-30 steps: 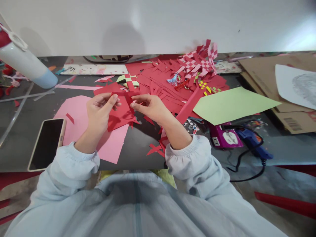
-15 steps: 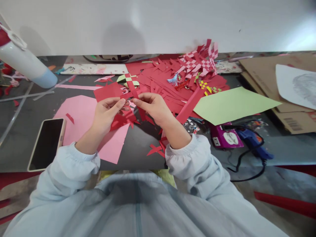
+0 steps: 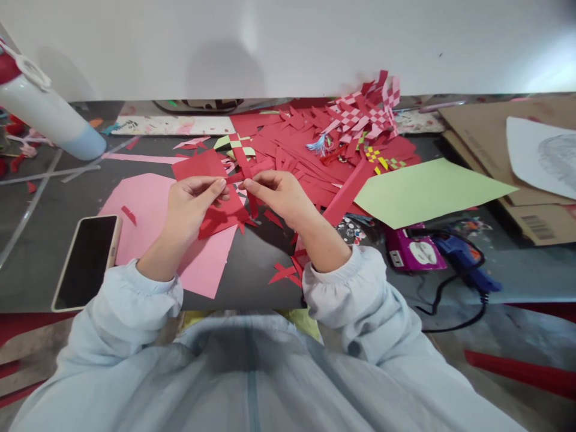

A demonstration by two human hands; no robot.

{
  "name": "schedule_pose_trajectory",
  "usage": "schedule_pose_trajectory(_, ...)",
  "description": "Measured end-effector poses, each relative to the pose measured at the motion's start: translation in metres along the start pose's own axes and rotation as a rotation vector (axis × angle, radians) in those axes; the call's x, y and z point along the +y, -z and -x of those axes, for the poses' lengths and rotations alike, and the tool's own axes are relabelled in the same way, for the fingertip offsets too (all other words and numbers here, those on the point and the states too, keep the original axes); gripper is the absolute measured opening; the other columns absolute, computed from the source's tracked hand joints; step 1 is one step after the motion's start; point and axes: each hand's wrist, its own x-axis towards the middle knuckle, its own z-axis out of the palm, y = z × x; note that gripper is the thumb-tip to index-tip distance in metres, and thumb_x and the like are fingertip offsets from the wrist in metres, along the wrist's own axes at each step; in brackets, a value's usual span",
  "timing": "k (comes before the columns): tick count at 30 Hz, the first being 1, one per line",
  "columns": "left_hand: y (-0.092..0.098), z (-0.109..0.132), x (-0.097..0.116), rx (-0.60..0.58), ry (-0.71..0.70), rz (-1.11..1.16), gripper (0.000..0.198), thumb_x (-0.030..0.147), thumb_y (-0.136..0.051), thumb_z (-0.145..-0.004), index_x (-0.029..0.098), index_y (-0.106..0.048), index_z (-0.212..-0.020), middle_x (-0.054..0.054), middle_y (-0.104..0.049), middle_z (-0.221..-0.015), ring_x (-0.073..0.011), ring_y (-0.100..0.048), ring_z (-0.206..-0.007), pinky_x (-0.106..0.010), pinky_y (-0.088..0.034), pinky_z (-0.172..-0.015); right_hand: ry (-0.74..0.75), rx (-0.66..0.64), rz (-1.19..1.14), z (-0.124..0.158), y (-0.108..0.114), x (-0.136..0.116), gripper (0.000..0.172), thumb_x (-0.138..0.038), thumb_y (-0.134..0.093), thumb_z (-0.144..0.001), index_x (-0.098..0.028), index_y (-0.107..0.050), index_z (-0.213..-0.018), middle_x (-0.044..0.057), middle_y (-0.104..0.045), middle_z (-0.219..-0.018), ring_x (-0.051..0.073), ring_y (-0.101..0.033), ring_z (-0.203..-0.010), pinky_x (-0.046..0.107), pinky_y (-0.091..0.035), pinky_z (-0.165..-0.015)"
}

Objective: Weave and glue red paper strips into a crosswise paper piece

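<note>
- The left hand [image 3: 191, 204] is nearly closed; its thumb and forefinger pinch one end of the crossed red paper strips [image 3: 252, 203], and this end is hidden by the fingertips.
- The right hand [image 3: 281, 195] is half curled, its thumb and forefinger pinching the same strips near their crossing; perhaps it grips both strips, but the fingers cover this place.
- The strips are between the two hands, above the grey table [image 3: 256, 270].
- Below the left hand, a red paper sheet [image 3: 193, 165] partly covers a pink paper sheet [image 3: 144, 204].
- Behind is a heap of red paper pieces [image 3: 297, 156], too tangled to count.
- The bottle [image 3: 54, 111] and the pencil drawing [image 3: 546, 156] are cut off by the picture edges.
</note>
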Motion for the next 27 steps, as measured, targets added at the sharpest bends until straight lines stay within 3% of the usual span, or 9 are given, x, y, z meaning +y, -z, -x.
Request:
schedule_pose_trajectory(6, 0.000, 0.000, -0.001, 0.002, -0.019, 0.010, 0.019, 0.036, -0.079, -0.083, 0.020, -0.077, -0.074, -0.004, -0.075, -0.073, -0.0151, -0.068, -0.066, -0.031, -0.057, -0.068, 0.014, -0.055, -0.008, -0.002, 0.000, 0.007, 0.046, -0.061, -0.078, -0.070, -0.016, -0.074, -0.076, -0.004, -0.052, -0.059, 0.008, -0.038, -0.057, 0.027, -0.032, -0.057)
schedule_pose_trajectory(12, -0.002, 0.002, 0.002, -0.034, 0.003, -0.005, 0.019, 0.036, -0.078, -0.082, 0.019, -0.078, -0.075, -0.004, -0.076, -0.074, -0.0139, -0.068, -0.067, -0.028, -0.057, -0.072, 0.094, -0.112, 0.054, -0.004, -0.001, 0.014, 0.046, -0.061, -0.075, -0.073, -0.015, -0.075, -0.075, 0.004, -0.069, -0.072, 0.014, -0.054, -0.068, 0.028, -0.042, -0.066)
schedule_pose_trajectory(16, -0.003, 0.002, 0.002, -0.043, 0.012, 0.017, 0.018, 0.036, -0.079, -0.081, 0.018, -0.079, -0.079, -0.005, -0.077, -0.077, -0.0138, -0.068, -0.067, -0.027, -0.056, -0.070, 0.108, -0.133, 0.116, -0.003, -0.003, 0.015, 0.044, -0.058, -0.071, -0.077, -0.014, -0.075, -0.076, 0.003, -0.066, -0.069, 0.013, -0.051, -0.066, 0.028, -0.041, -0.065)
schedule_pose_trajectory(22, -0.002, -0.001, 0.000, -0.016, 0.008, -0.053, 0.016, 0.033, -0.078, -0.080, 0.018, -0.077, -0.074, 0.000, -0.069, -0.064, -0.0080, -0.051, -0.051, -0.024, -0.043, -0.052, 0.083, -0.166, 0.178, -0.002, -0.006, 0.015, 0.039, -0.053, -0.069, -0.080, -0.015, -0.070, -0.071, -0.004, -0.050, -0.059, 0.009, -0.039, -0.059, 0.027, -0.030, -0.057)
schedule_pose_trajectory(27, -0.003, -0.001, -0.001, -0.041, -0.012, 0.020, 0.017, 0.035, -0.081, -0.077, 0.019, -0.076, -0.073, 0.001, -0.066, -0.062, -0.0078, -0.049, -0.051, -0.025, -0.040, -0.051, 0.013, -0.119, 0.061, -0.001, -0.009, 0.012, 0.044, -0.057, -0.082, -0.067, -0.016, -0.067, -0.070, -0.006, -0.051, -0.058, 0.007, -0.039, -0.057, 0.026, -0.028, -0.054)
